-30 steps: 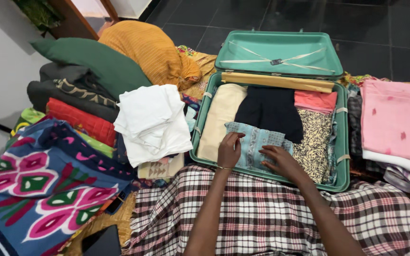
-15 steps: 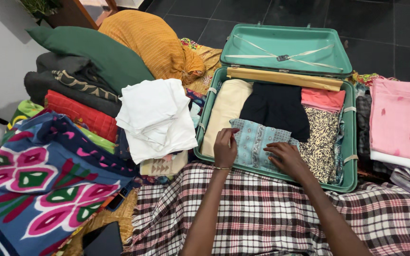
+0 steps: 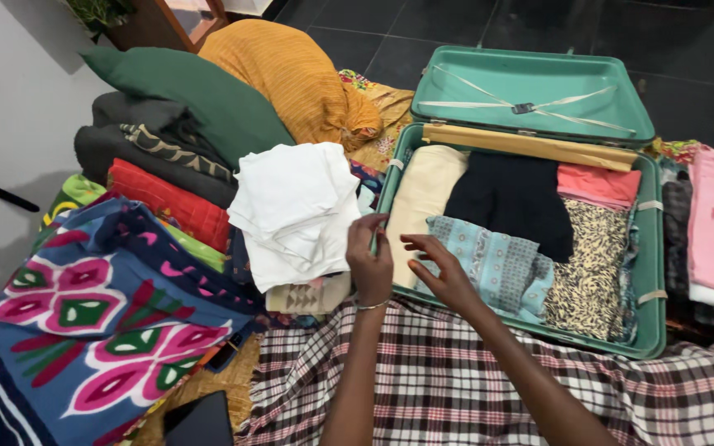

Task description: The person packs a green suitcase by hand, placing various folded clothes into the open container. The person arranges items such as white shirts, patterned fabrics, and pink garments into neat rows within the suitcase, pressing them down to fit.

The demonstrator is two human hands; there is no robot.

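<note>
Packing in hand, judged from layout: green suitcase (image 3: 650, 272) open, right of centre, lid up at far side. Inside, L to R: cream cloth (image 3: 423, 194), black garment (image 3: 512, 198), coral piece (image 3: 598, 183) far right, spotted fabric (image 3: 592, 260) near right, light-blue patterned cloth (image 3: 493, 263) near middle.

Left hand (image 3: 369, 263) over near-left rim of case, fingers loosely curled, holding nothing visible, close to stack of white folded clothes (image 3: 295, 206) just left of case. Right hand (image 3: 444, 272) hovering at left edge of blue cloth, fingers spread apart, not clamped; touching or just above, cannot tell.

To do well, prob.: take top white piece w/ both hands, one under, one flat on top, so fold stays. Lift clear of case rim, no dragging. Set flat on cream cloth or blue cloth, edges squared w/ neighbours, then smooth outward from centre.

Risk: rest of white stack leaning, could slide toward checked blanket (image 3: 456, 388) at near edge.
</note>
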